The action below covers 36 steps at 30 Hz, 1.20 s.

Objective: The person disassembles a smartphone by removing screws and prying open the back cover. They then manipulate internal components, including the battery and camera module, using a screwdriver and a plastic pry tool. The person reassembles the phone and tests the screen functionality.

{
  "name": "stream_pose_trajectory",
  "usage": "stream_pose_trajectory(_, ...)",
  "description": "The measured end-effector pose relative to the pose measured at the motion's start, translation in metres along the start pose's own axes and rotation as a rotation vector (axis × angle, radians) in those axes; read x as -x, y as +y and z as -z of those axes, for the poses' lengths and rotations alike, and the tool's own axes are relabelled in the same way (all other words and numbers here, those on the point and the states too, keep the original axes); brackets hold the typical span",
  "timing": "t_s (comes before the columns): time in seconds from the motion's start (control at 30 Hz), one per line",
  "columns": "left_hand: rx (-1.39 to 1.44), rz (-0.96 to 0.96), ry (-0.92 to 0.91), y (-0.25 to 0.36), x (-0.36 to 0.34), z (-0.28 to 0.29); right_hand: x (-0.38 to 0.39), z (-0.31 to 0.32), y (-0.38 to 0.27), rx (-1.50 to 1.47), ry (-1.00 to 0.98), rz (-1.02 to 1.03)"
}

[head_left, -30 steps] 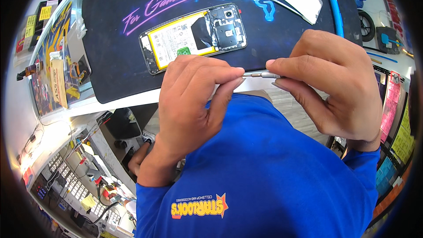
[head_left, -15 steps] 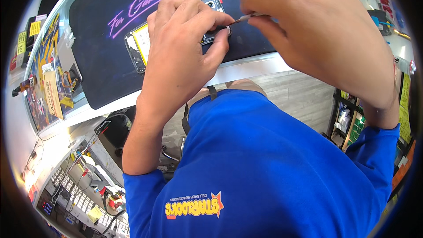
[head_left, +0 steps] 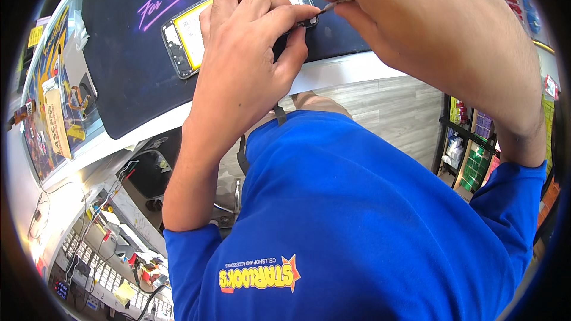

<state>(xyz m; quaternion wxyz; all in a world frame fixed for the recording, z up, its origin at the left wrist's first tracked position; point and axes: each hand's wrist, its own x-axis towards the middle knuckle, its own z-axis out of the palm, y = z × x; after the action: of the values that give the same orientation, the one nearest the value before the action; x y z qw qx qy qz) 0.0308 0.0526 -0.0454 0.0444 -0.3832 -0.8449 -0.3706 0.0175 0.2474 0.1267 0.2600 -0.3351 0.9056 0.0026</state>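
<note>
An opened smartphone (head_left: 176,53) lies tilted on a dark printed mat, its yellow-edged white battery (head_left: 191,31) and inner board exposed. My left hand (head_left: 247,47) lies over the phone's middle, closed on it, its thumb along the near edge. The index fingertip rests near the phone's right end. My right hand (head_left: 386,21) pinches a slim pointed tool (head_left: 331,6) between thumb and fingers. The tool's tip meets the area beside my left index fingertip, at the phone's right edge. My fingers hide the exact contact and the phone's middle.
The mat (head_left: 131,83) covers most of the white-edged table. A clear-topped section with colourful packets (head_left: 55,113) lies at the left. A cluttered bench with cables (head_left: 113,232) is at the lower left, and a stocked shelf (head_left: 470,154) stands to the right.
The view has shifted, so the phone and mat appear higher and slightly left. My left hand stays on the phone, and the tool remains pinched in my right hand beside its right edge.
</note>
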Motion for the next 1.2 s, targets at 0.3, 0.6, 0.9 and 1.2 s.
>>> stream_pose_trajectory(0.3,0.021,-0.016,0.062,-0.002,0.004,-0.002,-0.013,0.020,-0.005,0.004,-0.172,-0.044)
stream_pose_trajectory(0.6,0.016,-0.002,0.122,-0.003,0.002,-0.006,-0.009,0.018,-0.014,0.005,-0.108,-0.030)
stream_pose_trajectory(0.9,0.053,0.037,0.115,-0.002,0.005,-0.005,-0.017,0.018,-0.040,0.180,-0.163,-0.205)
stream_pose_trajectory(1.2,0.042,0.052,0.094,-0.003,0.007,-0.004,-0.023,0.022,-0.026,0.017,-0.198,-0.208)
